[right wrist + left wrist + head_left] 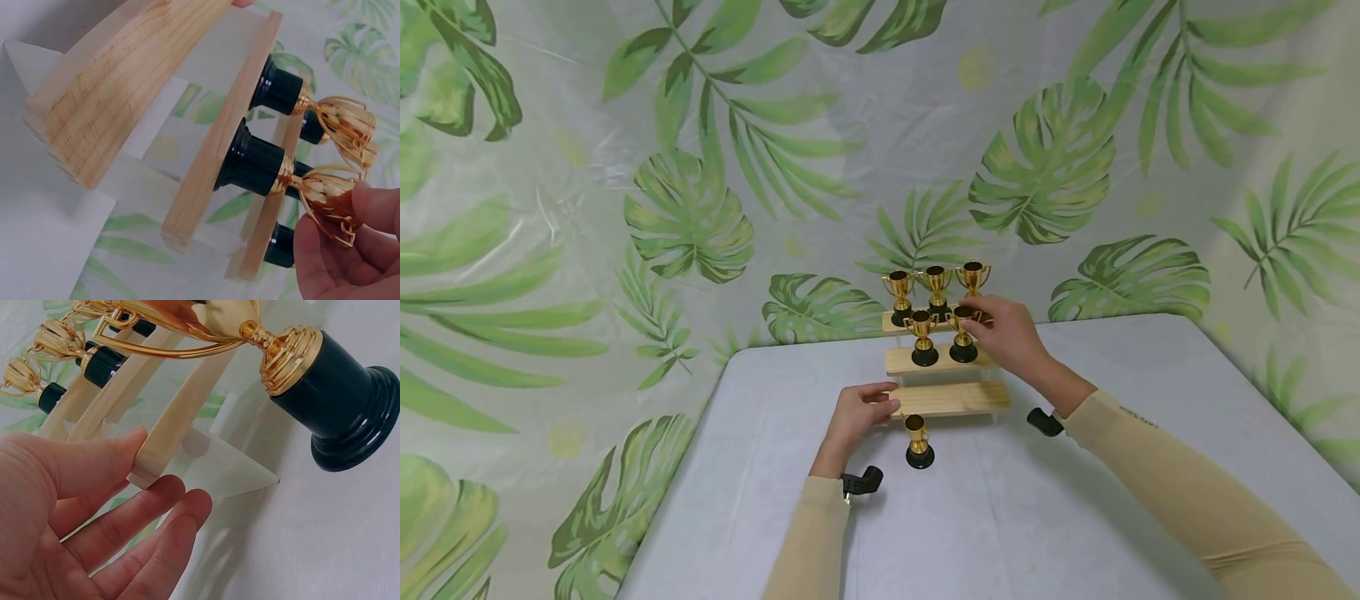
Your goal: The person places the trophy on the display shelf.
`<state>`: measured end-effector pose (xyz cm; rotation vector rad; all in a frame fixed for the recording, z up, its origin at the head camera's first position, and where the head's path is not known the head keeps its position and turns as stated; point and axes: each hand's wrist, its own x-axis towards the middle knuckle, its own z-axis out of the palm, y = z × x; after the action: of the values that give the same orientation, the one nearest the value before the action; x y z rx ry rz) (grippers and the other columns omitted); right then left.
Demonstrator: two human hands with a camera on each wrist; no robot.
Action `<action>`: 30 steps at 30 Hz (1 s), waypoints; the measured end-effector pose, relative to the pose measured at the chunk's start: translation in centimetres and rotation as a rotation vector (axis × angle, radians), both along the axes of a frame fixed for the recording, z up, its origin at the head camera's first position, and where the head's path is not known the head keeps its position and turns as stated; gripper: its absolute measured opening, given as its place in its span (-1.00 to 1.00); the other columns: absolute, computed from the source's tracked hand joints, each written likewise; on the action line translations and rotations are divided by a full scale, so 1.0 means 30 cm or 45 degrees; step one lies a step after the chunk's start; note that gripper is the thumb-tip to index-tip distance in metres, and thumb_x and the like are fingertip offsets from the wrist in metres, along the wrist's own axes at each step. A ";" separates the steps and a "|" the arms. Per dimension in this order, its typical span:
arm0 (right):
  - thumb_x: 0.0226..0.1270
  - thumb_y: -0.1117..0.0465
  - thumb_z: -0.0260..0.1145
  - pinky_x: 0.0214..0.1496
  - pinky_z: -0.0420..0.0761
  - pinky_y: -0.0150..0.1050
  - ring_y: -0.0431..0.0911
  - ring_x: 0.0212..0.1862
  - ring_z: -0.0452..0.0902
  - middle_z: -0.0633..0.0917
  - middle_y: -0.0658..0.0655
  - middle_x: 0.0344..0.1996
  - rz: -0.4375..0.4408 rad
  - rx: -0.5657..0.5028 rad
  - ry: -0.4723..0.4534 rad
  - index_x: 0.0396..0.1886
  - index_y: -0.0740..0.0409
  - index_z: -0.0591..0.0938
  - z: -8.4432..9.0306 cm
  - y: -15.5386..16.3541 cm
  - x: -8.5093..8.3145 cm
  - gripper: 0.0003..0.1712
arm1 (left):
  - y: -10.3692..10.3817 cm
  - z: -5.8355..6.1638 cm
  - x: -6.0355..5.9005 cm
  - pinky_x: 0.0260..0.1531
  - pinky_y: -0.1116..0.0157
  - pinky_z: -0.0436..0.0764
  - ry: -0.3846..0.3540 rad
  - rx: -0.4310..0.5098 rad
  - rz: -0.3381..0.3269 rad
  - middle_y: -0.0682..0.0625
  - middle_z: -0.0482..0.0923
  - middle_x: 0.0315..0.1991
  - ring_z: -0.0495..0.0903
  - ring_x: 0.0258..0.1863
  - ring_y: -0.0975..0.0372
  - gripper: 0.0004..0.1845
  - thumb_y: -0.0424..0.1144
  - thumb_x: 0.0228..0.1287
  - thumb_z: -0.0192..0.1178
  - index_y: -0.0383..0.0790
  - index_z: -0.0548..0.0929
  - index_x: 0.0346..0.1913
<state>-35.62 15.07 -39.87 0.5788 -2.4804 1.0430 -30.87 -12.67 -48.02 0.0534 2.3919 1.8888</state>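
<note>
right hand [1009,333] gripping trophy [962,333], wooden shelf [951,398]

Crowded upper steps, open table in front

The top step of the three-tier pale wooden stand [951,398] is filled by three small gold trophy cups on black bases [936,292]; the middle step's right half is taken by a gold cup [963,335] pinched by the right hand [1009,335]. The lowest plank is blocked only at its left end by the left hand [859,412]. One lone gold cup [918,442] is met just before it on the white table [1075,500].
</note>
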 end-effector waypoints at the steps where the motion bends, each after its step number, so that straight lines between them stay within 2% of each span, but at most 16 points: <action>1: 0.41 0.20 0.38 -0.10 0.68 0.02 0.09 -0.11 0.68 0.70 0.21 0.00 -0.001 0.001 0.000 0.23 0.19 0.63 0.000 -0.001 -0.001 -0.57 | 0.000 -0.001 0.000 -0.13 -0.02 0.70 0.000 0.006 0.002 -0.22 0.72 -0.17 0.69 -0.34 0.15 -0.61 -0.42 0.26 0.36 -0.42 0.67 0.15; 9: 0.38 0.19 0.41 -0.12 0.68 0.05 0.05 -0.16 0.69 0.73 0.18 -0.12 0.010 -0.042 -0.053 0.32 0.17 0.58 -0.007 0.003 0.003 -0.46 | -0.002 0.034 0.024 -0.06 -0.08 0.66 -0.023 0.013 -0.027 -0.29 0.70 -0.12 0.68 -0.33 0.16 -0.62 -0.43 0.26 0.35 -0.42 0.67 0.14; 17: 0.34 0.14 0.45 -0.07 0.68 0.02 0.03 -0.13 0.68 0.70 0.19 -0.02 0.012 -0.100 -0.032 0.38 0.11 0.53 -0.004 0.002 0.005 -0.37 | -0.004 0.050 0.037 -0.06 -0.08 0.66 0.003 0.010 -0.039 -0.30 0.69 -0.11 0.69 -0.31 0.13 -0.62 -0.43 0.27 0.35 -0.43 0.66 0.15; 24: 0.34 0.16 0.45 -0.08 0.68 0.03 0.08 -0.09 0.68 0.70 0.21 0.02 0.001 -0.105 -0.005 0.28 0.16 0.60 -0.004 -0.002 0.000 -0.46 | -0.022 -0.087 -0.061 -0.17 0.06 0.72 -0.021 0.019 -0.004 -0.16 0.73 -0.15 0.68 -0.34 0.20 -0.63 -0.33 0.23 0.43 -0.26 0.73 0.11; 30: 0.34 0.18 0.46 -0.10 0.69 0.01 0.07 -0.10 0.68 0.70 0.19 0.00 -0.019 -0.092 0.001 0.22 0.15 0.64 -0.003 -0.004 0.001 -0.52 | -0.023 -0.089 -0.059 -0.22 0.14 0.73 -0.019 0.024 -0.004 -0.10 0.73 -0.17 0.68 -0.35 0.22 -0.63 -0.30 0.20 0.46 -0.22 0.75 0.09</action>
<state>-35.59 14.94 -39.98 0.5375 -2.4314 1.1217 -32.64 -13.37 -50.68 0.0440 2.3633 1.9030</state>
